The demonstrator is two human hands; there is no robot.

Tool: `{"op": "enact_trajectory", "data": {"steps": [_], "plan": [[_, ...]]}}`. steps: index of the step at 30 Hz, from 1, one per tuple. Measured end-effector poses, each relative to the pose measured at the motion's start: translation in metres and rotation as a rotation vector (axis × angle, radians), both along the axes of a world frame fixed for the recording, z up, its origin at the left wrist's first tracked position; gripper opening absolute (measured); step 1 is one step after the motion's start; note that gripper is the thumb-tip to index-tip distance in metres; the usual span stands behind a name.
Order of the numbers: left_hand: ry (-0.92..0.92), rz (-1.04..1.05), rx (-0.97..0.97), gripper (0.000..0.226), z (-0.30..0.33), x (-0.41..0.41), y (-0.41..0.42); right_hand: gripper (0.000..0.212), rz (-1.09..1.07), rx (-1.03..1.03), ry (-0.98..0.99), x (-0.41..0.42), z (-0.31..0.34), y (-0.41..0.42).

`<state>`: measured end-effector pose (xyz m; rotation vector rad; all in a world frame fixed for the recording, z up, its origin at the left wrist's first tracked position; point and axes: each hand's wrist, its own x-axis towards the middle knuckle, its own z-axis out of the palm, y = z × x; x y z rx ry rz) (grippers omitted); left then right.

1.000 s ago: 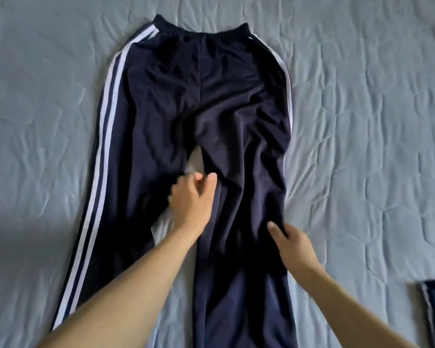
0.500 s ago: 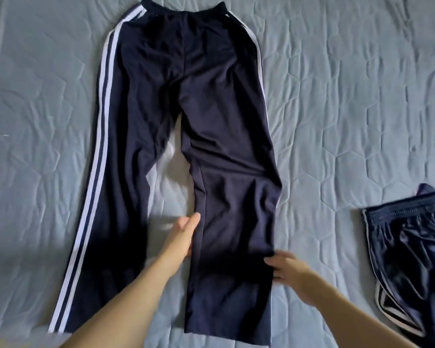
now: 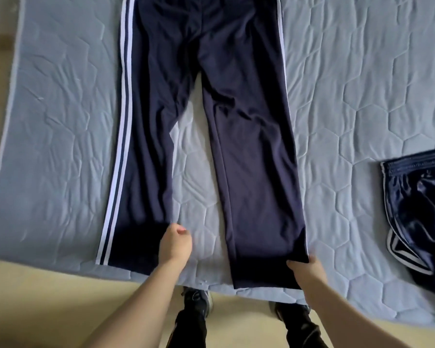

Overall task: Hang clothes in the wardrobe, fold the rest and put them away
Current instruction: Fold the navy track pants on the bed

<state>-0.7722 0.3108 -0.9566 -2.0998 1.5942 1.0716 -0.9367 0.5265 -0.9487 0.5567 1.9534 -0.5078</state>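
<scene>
Track pants [image 3: 211, 101] flat along bed [image 3: 60, 121] near edge, left hand [image 3: 175, 244] pinching one hem, right hand [image 3: 308, 271] pinching the other; uneven pull risks skewed fold or floorward slide.

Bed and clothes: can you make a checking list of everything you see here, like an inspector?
Surface: pale blue quilted bed cover, wrinkled, reaching the near edge.
Job's things: dark track pants lying flat, legs spread apart, white stripes down the sides.
Clutter: shiny dark shorts at the right, unfolded.
Hands: left hand curled at the inner hem of one leg; right hand pinching the outer hem corner of the other leg.
Cables: nothing seen.
Surroundings: tan floor; the person's dark shoes beside the bed.
</scene>
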Motion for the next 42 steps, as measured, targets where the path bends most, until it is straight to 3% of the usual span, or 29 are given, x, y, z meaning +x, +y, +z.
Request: {"op": "enact_trajectory", "data": {"steps": [3, 4, 6, 7, 9, 11, 12, 13, 15, 18, 21, 25, 28, 32, 34, 38, 40, 42], "plan": [[-0.148, 0.13, -0.296, 0.027, 0.024, 0.044, -0.03, 0.065, 0.179, 0.408, 0.283, 0.045, 0.014, -0.024], [-0.18, 0.195, -0.322, 0.036, 0.027, 0.059, -0.039, 0.069, 0.301, 0.399, 0.414, 0.058, 0.019, -0.035], [-0.216, 0.254, -0.272, 0.051, 0.026, 0.09, -0.06, 0.063, 0.588, 0.133, 0.636, 0.085, 0.022, -0.062], [-0.235, 0.25, -0.229, 0.056, 0.021, 0.112, -0.073, 0.052, 0.689, -0.041, 0.601, 0.1, 0.022, -0.085], [-0.234, 0.211, -0.14, 0.065, 0.014, 0.14, -0.093, 0.039, 0.654, -0.272, 0.192, 0.123, 0.024, -0.133], [-0.145, 0.163, -0.064, 0.049, 0.011, 0.157, -0.108, 0.041, 0.485, -0.288, -0.175, 0.147, 0.021, -0.174], [-0.101, 0.089, -0.019, 0.032, 0.013, 0.159, -0.112, 0.044, 0.439, -0.284, -0.209, 0.157, 0.016, -0.189], [-0.06, -0.02, 0.008, 0.02, 0.013, 0.16, -0.115, 0.045, 0.395, -0.298, -0.19, 0.164, 0.01, -0.201], [0.062, -0.11, 0.005, 0.025, 0.01, 0.166, -0.123, 0.044, 0.332, -0.332, -0.127, 0.174, -0.001, -0.226], [0.287, 0.126, 0.055, 0.019, 0.021, 0.18, -0.133, 0.032, 0.312, -0.323, -0.048, 0.179, -0.014, -0.252], [0.144, 0.305, 0.093, 0.022, 0.022, 0.22, -0.136, 0.025, 0.251, -0.249, -0.118, 0.194, -0.024, -0.252], [0.082, 0.166, 0.254, 0.028, 0.022, 0.233, -0.135, 0.027, 0.329, -0.177, -0.059, 0.206, -0.026, -0.245], [0.091, -0.047, 0.187, 0.034, 0.029, 0.221, -0.141, 0.033, 0.334, -0.207, 0.003, 0.196, -0.02, -0.245], [0.258, -0.054, 0.157, 0.013, 0.048, 0.21, -0.144, 0.004, 0.313, -0.255, -0.111, 0.163, -0.002, -0.247], [0.358, -0.048, 0.097, 0.008, 0.067, 0.191, -0.141, 0.009, 0.254, -0.273, -0.164, 0.135, 0.01, -0.245], [0.556, -0.134, 0.031, 0.025, 0.11, 0.141, -0.114, 0.012, 0.127, -0.318, -0.165, 0.074, 0.033, -0.224], [0.594, -0.218, 0.051, 0.014, 0.122, 0.107, -0.085, 0.016, 0.127, -0.332, -0.172, 0.044, 0.046, -0.211], [0.605, -0.274, 0.042, 0.028, 0.127, 0.064, -0.052, 0.022, 0.115, -0.358, -0.178, 0.013, 0.058, -0.193]]}}
